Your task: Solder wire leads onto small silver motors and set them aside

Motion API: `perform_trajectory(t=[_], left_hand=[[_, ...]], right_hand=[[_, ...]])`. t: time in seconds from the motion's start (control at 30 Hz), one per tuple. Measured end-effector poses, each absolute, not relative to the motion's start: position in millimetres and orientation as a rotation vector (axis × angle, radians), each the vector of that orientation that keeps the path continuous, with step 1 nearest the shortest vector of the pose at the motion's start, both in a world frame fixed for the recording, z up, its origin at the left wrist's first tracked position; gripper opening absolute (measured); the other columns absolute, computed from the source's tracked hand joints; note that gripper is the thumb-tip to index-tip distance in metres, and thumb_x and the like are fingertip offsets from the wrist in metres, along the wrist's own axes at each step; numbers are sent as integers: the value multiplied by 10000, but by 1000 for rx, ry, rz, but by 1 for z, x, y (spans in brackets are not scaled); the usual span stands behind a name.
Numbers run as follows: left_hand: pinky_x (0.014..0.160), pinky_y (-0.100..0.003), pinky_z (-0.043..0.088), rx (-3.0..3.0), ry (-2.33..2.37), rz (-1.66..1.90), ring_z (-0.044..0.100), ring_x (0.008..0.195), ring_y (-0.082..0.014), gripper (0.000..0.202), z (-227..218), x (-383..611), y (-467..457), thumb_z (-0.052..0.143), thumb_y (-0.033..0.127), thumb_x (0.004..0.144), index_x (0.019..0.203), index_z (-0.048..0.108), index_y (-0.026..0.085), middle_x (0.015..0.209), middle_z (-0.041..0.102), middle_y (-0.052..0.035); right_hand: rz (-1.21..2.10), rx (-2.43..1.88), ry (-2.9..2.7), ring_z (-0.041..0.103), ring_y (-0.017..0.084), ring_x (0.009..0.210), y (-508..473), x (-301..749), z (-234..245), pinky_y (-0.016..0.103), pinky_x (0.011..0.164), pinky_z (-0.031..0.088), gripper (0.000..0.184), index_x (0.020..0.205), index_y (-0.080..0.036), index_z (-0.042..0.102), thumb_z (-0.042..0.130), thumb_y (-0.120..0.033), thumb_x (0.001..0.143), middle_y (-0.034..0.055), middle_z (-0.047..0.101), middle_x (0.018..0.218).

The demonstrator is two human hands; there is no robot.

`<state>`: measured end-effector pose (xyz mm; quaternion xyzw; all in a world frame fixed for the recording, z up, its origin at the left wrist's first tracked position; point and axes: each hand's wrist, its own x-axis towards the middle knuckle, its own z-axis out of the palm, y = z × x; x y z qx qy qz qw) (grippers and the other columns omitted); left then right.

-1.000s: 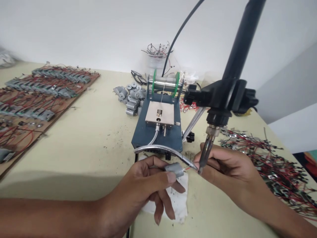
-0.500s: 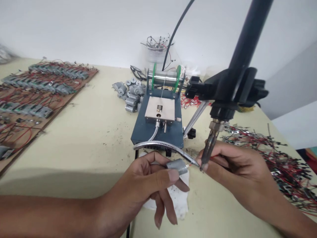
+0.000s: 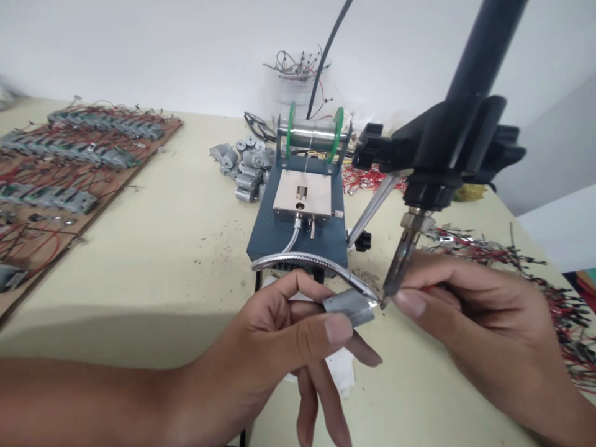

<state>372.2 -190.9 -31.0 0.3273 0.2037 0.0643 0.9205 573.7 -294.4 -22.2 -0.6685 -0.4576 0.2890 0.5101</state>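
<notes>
Between thumb and fingers, my left hand (image 3: pixel 284 344) grips a small grey cylindrical motor (image 3: pixel 351 307), its terminal end turned right. That end meets the tips of the solder feed tube (image 3: pixel 321 258) and the soldering iron (image 3: pixel 398 267), which hangs on a black stand; I cannot tell whether they touch. Just right of the iron, my right hand (image 3: pixel 484 329) is pinched closed, with a bit of red wire (image 3: pixel 433 287) showing between its fingers. The wire's end is hidden. A blue solder feeder (image 3: pixel 265 233) with a green-rimmed solder spool (image 3: pixel 313 134) stands behind.
Loose motors (image 3: pixel 249 164) are heaped left of the feeder. A brown board (image 3: pixel 105 195) at the left carries rows of motors with wires. Red and black wires (image 3: pixel 568 329) lie in a pile at right. A white cloth (image 3: pixel 342 372) lies under my left hand.
My left hand has brought the motor rightward, up to the iron's tip. My right hand has shifted right, behind the iron. The view has tilted slightly.
</notes>
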Motion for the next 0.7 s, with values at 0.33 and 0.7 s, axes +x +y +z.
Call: perform_trajectory(t=[0.33, 0.7], left_hand=[[408, -96, 484, 649, 337, 133, 727, 486, -100, 213, -32, 372, -189, 700, 344, 990, 985, 548, 196, 975, 819, -53], [420, -87, 480, 696, 387, 139, 727, 493, -83, 263, -32, 371, -190, 749, 347, 960, 959, 537, 190, 976, 826, -44]], right_hand=[[733, -1571, -1051, 374, 120, 466, -297, 570, -21, 269, 418, 298, 143, 773, -322, 785, 822, -425, 865, -34, 454, 509], [672, -1550, -1145, 413, 97, 508, -298, 571, -22, 235, 445, 303, 119, 778, -323, 768, 801, -345, 890, -34, 561, 601]])
